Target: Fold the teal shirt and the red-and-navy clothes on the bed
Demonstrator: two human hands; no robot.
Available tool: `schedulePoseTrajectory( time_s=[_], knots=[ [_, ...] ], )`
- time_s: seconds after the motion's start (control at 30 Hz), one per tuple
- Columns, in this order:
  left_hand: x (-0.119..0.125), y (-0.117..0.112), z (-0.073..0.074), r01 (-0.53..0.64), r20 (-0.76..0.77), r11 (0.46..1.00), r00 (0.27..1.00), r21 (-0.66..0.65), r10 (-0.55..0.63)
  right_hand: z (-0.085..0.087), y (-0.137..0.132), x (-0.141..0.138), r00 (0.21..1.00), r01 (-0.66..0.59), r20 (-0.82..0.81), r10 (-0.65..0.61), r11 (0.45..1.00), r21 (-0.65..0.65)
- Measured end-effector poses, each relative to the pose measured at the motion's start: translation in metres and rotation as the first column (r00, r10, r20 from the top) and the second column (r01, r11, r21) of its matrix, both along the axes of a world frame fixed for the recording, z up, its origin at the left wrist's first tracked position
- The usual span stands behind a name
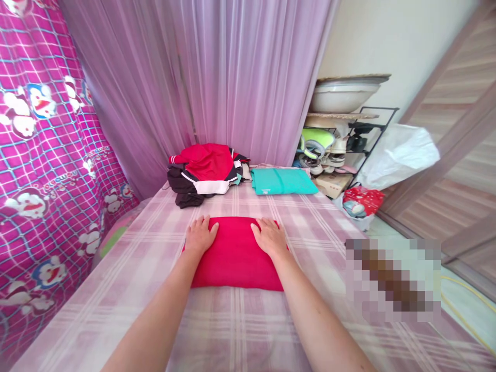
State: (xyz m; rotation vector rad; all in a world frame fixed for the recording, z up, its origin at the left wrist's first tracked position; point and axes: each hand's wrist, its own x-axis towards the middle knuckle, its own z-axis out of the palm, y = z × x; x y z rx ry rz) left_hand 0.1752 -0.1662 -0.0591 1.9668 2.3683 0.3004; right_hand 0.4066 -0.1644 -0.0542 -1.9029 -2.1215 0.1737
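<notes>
A red piece of cloth [237,258], folded into a flat rectangle, lies on the plaid bed sheet [232,330] in front of me. My left hand [200,235] rests palm down on its far left corner, fingers stretched forward. On the far right corner lies my right hand [268,236], also flat with its thumb apart from the fingers. Neither hand grips the fabric. Whether the cloth is a garment I cannot tell from this side.
Beyond the cloth sit a heap of red, black and white clothes [209,165] and a folded turquoise cloth [283,181]. A shoe rack [372,139] with basins [344,95] on top stands at the right. Purple curtains [240,77] hang behind; a patterned pink curtain [42,170] is at the left.
</notes>
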Motion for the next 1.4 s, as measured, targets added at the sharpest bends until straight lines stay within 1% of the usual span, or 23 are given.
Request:
schedulePoseTrajectory(
  time_s=[0.1, 0.2, 0.33, 0.47, 0.57, 0.6, 0.67, 0.73, 0.8, 0.87, 0.93, 1.17, 1.4],
  knots=[
    [0.000, -0.001, 0.001, -0.002, 0.022, 1.000, 1.000, 0.011, 0.001, -0.002, -0.006, 0.003, 1.000, 0.016, 0.008, -0.016, 1.000, 0.015],
    [-0.001, -0.001, 0.002, -0.012, 0.077, 1.000, 0.997, -0.006, 0.012, -0.008, -0.014, 0.008, 0.999, 0.027, 0.035, -0.028, 0.999, 0.025],
    [-0.001, -0.002, 0.001, -0.017, 0.115, 1.000, 0.993, -0.006, 0.018, -0.018, -0.030, 0.017, 0.998, 0.014, 0.056, -0.019, 0.995, 0.102],
    [0.001, -0.007, 0.006, -0.014, 0.118, 0.998, 0.993, 0.067, 0.006, -0.025, -0.046, 0.025, 0.998, 0.005, 0.055, -0.014, 0.987, 0.163],
    [0.006, -0.018, 0.014, -0.013, 0.093, 0.989, 0.996, 0.148, -0.001, -0.024, -0.053, 0.027, 0.998, 0.005, 0.067, -0.017, 0.985, 0.173],
    [0.008, -0.024, 0.016, 0.005, 0.073, 0.983, 0.997, 0.181, -0.019, -0.024, -0.054, 0.028, 0.997, 0.006, 0.070, -0.018, 0.985, 0.172],
    [0.013, -0.038, 0.019, 0.088, 0.019, 0.969, 0.995, 0.230, -0.095, -0.022, -0.055, 0.027, 0.997, 0.007, 0.073, -0.020, 0.985, 0.171],
    [0.019, -0.054, 0.018, 0.196, -0.033, 0.956, 0.981, 0.219, -0.193, -0.021, -0.055, 0.027, 0.997, 0.009, 0.071, -0.022, 0.984, 0.175],
    [0.022, -0.067, 0.015, 0.250, -0.054, 0.955, 0.968, 0.160, -0.245, -0.021, -0.055, 0.027, 0.998, 0.010, 0.067, -0.023, 0.984, 0.180],
    [0.023, -0.074, 0.012, 0.248, -0.050, 0.963, 0.969, 0.108, -0.244, -0.022, -0.054, 0.027, 0.998, 0.011, 0.062, -0.023, 0.983, 0.185],
    [0.022, -0.076, 0.009, 0.230, -0.038, 0.969, 0.973, 0.088, -0.227, -0.024, -0.054, 0.028, 0.998, 0.012, 0.055, -0.023, 0.981, 0.193],
    [0.021, -0.073, 0.005, 0.213, -0.006, 0.968, 0.977, 0.132, -0.214, -0.027, -0.053, 0.030, 0.999, 0.005, 0.040, -0.013, 0.982, 0.188],
    [0.022, -0.078, 0.007, 0.211, -0.009, 0.969, 0.977, 0.132, -0.212, -0.026, -0.052, 0.031, 0.999, -0.002, 0.043, -0.005, 0.985, 0.174]
  ],
)
